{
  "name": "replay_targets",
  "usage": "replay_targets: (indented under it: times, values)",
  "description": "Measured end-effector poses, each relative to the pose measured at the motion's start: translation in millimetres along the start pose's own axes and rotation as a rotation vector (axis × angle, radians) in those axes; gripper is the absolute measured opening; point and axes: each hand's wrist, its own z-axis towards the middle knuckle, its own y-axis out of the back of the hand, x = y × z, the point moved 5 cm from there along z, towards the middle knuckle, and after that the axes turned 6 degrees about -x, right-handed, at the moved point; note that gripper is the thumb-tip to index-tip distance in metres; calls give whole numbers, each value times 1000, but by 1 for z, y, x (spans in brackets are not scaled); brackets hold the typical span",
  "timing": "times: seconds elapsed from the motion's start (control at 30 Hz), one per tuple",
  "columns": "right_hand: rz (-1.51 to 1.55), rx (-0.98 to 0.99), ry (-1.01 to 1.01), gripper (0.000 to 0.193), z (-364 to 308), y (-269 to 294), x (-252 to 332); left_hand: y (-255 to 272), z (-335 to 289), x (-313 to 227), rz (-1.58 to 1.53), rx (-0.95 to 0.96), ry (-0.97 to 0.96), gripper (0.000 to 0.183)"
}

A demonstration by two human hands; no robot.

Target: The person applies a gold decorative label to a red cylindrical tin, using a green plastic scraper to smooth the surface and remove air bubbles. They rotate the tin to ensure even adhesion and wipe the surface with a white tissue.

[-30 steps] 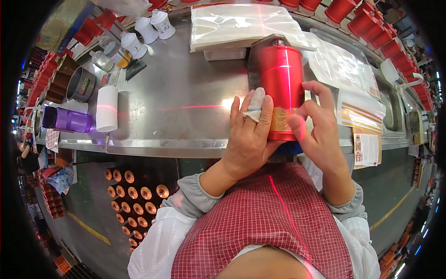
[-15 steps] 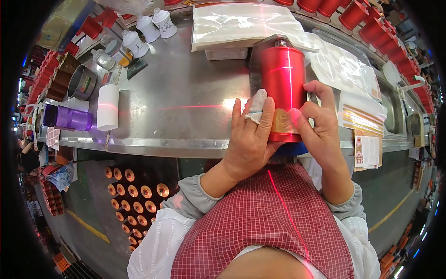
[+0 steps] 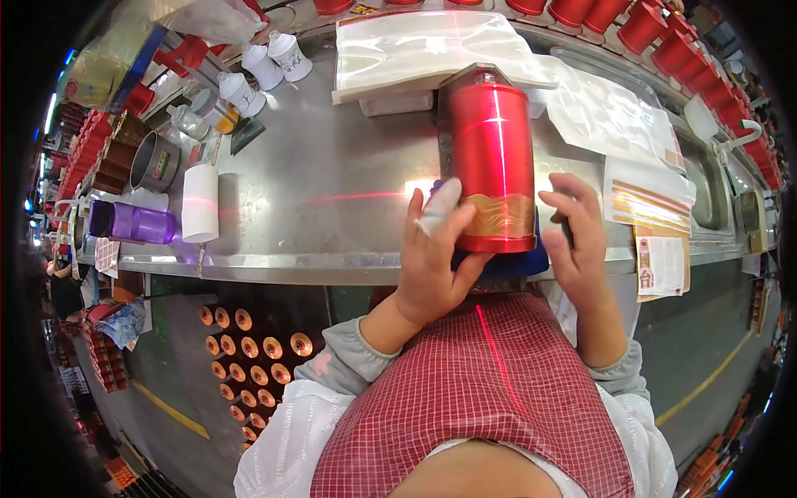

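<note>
A shiny red bottle (image 3: 493, 145) lies on a dark stand with a blue pad (image 3: 513, 264) under its near end. Round its near end runs a wavy gold band (image 3: 504, 217). My left hand (image 3: 436, 261), one finger wrapped in white, has its fingers spread; the index fingertip rests at the band's left edge. My right hand (image 3: 581, 241) is apart from the bottle, to its right. Its fingers are bent round a small dark object (image 3: 567, 231), mostly hidden and too unclear to name.
Clear plastic sheets (image 3: 432, 50) lie behind the bottle. Gold strips on backing (image 3: 647, 203) are at right, before a sink (image 3: 707, 195). At left stand a white roll (image 3: 200, 203), a purple bottle (image 3: 143, 224) and a metal cup (image 3: 155, 160). Several red bottles (image 3: 639, 29) line the back.
My right hand has come off the gold band and moved right. My left hand has opened wider and slid slightly left. More of the band shows.
</note>
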Motion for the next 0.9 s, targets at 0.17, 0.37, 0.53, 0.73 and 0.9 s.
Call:
replay_targets:
  times: [0.17, 0.37, 0.53, 0.73, 0.9]
  values:
    - [49, 65, 11, 56, -21, -12, -5, 3, 1, -27, 166, 57, -171, 30]
    - [59, 52, 99, 61, -21, -16, -4, -2, 11, -35, 307, 155, -331, 30]
    - [70, 20, 106, 62, -23, -17, -6, -5, 20, -39, 155, 208, -276, 27]
    - [80, 22, 117, 63, -24, -19, -9, -1, 18, -26, 256, 169, -244, 38]
    - [89, 30, 114, 66, -24, -17, -10, -11, 43, -21, 14, 252, -86, 48]
